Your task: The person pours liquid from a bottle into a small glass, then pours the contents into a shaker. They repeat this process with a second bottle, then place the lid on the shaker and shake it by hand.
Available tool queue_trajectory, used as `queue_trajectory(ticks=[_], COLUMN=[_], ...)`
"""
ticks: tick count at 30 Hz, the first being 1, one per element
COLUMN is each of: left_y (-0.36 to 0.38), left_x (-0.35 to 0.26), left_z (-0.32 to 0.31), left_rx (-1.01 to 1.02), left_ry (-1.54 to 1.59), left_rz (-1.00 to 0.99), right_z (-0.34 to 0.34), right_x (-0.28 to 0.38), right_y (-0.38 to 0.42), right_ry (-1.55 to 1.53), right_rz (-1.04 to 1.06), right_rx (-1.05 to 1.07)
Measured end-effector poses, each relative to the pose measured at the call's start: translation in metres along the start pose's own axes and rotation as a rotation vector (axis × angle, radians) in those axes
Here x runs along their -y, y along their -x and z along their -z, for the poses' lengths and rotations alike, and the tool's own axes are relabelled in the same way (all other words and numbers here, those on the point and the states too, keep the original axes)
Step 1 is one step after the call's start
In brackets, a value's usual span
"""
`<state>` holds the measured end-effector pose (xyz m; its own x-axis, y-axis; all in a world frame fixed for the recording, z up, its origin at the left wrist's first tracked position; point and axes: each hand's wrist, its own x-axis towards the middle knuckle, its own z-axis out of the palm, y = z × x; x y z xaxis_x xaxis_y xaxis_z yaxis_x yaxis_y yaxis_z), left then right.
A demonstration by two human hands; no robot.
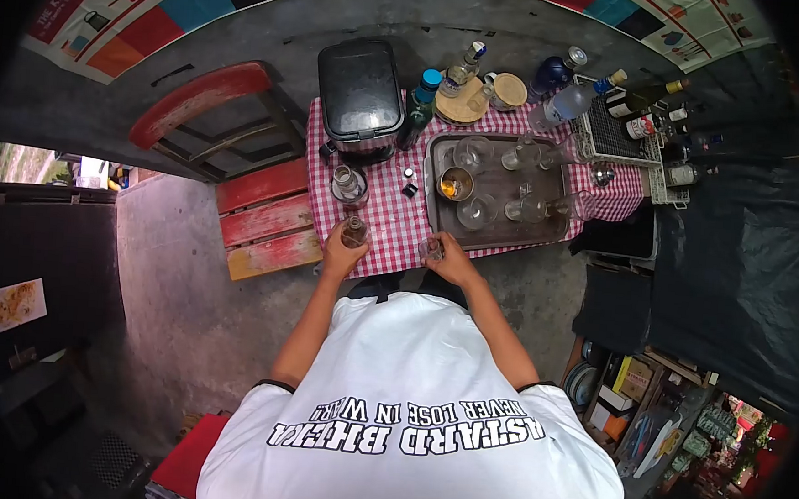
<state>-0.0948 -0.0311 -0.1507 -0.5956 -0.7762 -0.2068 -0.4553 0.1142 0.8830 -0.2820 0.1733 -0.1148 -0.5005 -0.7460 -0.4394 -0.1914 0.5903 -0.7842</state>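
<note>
At the near edge of the checked tablecloth, my left hand is closed around a clear glass vessel, perhaps a small bottle or jar. My right hand has its fingers wrapped round a small clear glass, beside the near left corner of the brown tray. Just beyond my left hand stands a clear glass carafe. Two small cap-like pieces, one of them black, lie between the carafe and the tray. A metal cup with something orange inside sits in the tray.
Several clear glasses share the tray. Along the back are a black lidded container, a blue-capped bottle and a round wooden board. Bottles crowd a wire rack at right. A red wooden chair stands left.
</note>
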Motion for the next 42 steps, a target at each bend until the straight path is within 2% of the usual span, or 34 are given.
queue_trajectory(ticks=[1, 3, 6, 9, 10, 14, 17, 21, 23, 27, 31, 32, 42], left_y=[0.001, 0.003, 0.022, 0.032, 0.037, 0.043, 0.044, 0.042, 0.039, 0.036, 0.034, 0.032, 0.03], left_x=[0.006, 0.019, -0.014, -0.025, -0.028, -0.078, -0.123, -0.179, -0.198, -0.245, -0.285, -0.288, -0.346], left_z=[0.001, 0.006, 0.028, 0.037, 0.041, 0.049, 0.045, 0.037, 0.031, 0.027, 0.024, 0.021, 0.001], left_rx=[0.002, -0.009, 0.011, -0.024, -0.026, 0.01, 0.018, 0.074, 0.125, 0.255, 0.299, 0.29, 0.392], left_ry=[-0.002, 0.028, 0.115, 0.105, 0.061, 0.025, 0.109, 0.14, 0.058, -0.061, -0.269, -0.304, -0.483], left_rz=[0.0, -0.168, -0.079, -0.132, -0.085, -0.15, -0.226, -0.305, -0.348, -0.306, -0.345, -0.408, -0.406], right_z=[0.001, 0.005, 0.008, 0.017, 0.022, 0.048, 0.078, 0.117, 0.138, 0.175, 0.204, 0.212, 0.257], right_x=[0.002, 0.005, 0.007, 0.02, 0.027, 0.059, 0.09, 0.112, 0.127, 0.141, 0.143, 0.144, 0.12], right_y=[-0.001, -0.003, -0.008, -0.011, -0.01, -0.003, 0.007, 0.015, 0.022, 0.032, 0.042, 0.045, 0.057], right_ry=[0.009, 0.009, 0.001, -0.005, -0.003, -0.018, -0.032, -0.009, -0.015, -0.058, -0.042, -0.041, -0.068], right_rz=[0.011, 0.038, 0.091, 0.122, 0.124, 0.195, 0.233, 0.395, 0.478, 0.549, 0.618, 0.624, 0.651], right_rx=[0.003, 0.005, 0.01, 0.027, 0.04, 0.023, 0.015, -0.028, -0.062, -0.062, -0.069, -0.063, 0.036])
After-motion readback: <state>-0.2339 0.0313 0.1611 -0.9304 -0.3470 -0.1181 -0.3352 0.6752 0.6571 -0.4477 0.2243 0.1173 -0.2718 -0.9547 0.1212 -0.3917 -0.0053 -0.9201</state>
